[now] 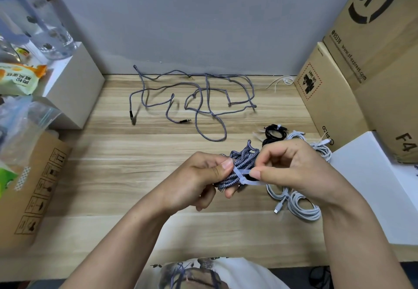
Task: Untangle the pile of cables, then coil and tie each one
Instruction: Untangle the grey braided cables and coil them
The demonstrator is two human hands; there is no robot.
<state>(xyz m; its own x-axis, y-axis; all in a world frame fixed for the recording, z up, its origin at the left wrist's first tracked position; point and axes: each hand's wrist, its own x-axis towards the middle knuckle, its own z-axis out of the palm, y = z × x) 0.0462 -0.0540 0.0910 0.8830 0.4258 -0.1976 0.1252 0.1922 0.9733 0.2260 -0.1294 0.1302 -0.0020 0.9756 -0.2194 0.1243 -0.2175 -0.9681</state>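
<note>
Head view: left hand (199, 178) gripping braided cable coil (241, 167), long axis tilting up-right; right hand (291, 169) fingers pinching white cable tie (245, 176) crossing it, near worktop's (135, 175) right edge.

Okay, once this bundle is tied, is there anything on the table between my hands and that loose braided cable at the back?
Nothing visible blocks the way. Bare wood of the table lies between your left hand, your right hand and the loose braided cable. The coiled black cable and white cables sit off to the right.
</note>
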